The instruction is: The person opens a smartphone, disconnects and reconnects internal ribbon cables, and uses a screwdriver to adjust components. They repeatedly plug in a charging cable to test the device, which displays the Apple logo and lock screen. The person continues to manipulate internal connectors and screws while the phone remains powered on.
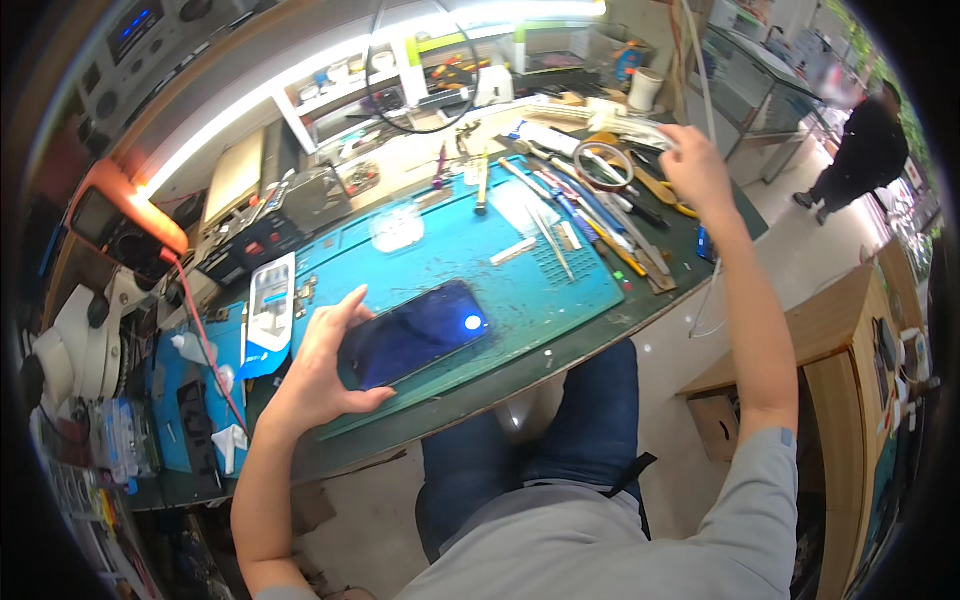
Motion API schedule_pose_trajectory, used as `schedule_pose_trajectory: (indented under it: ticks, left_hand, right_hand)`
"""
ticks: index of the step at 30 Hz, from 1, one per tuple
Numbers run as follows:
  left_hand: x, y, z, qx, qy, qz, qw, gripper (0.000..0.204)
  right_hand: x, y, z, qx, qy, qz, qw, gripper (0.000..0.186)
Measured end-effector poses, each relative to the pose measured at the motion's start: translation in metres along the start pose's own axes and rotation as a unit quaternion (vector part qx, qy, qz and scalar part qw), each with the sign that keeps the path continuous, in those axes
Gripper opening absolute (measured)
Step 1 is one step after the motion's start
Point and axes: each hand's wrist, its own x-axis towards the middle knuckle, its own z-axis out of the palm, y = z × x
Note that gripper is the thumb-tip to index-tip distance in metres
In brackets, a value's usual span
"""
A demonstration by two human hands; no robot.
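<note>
A dark smartphone lies tilted on the blue work mat, its glossy face up with a bright spot of light at its right end. My left hand is around the phone's left end, thumb along the near edge and fingers at the far edge. My right hand is raised over the bench's far right corner, fingers pinched together beside some pale strips. What those fingers hold is too small to make out. Below that hand are a roll of tape and a heap of pens, tweezers and other slim tools.
An orange multimeter with a red lead stands at the left, near a black bench unit. A white-and-blue package lies left of the phone. Lit shelves line the back. A wooden cabinet stands at right; a person is beyond.
</note>
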Motion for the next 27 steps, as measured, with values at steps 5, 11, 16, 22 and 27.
schedule_pose_trajectory:
  ticks: [5, 11, 16, 22, 27]
  left_hand:
    - [-0.003, 0.004, -0.003, 0.002, -0.009, -0.002, 1.000, 0.117]
    - [-0.001, 0.002, -0.001, -0.015, -0.004, 0.014, 1.000, 0.116]
    - [-0.002, 0.007, -0.004, 0.012, 0.001, 0.028, 1.000, 0.120]
    - [-0.003, 0.008, -0.005, 0.047, 0.021, 0.053, 0.997, 0.123]
    - [-0.003, 0.007, -0.004, 0.053, 0.024, 0.062, 0.996, 0.123]
  right_hand:
    - [-0.017, -0.036, -0.042, 0.081, 0.064, -0.006, 0.995, 0.028]
    - [-0.070, -0.088, -0.081, 0.269, -0.088, 0.004, 0.959, 0.020]
    - [-0.101, -0.139, -0.062, 0.284, -0.121, -0.079, 0.948, 0.021]
    - [-0.125, -0.166, -0.019, 0.319, -0.090, -0.036, 0.943, 0.019]
    - [-0.139, -0.180, -0.003, 0.267, -0.040, -0.011, 0.963, 0.019]
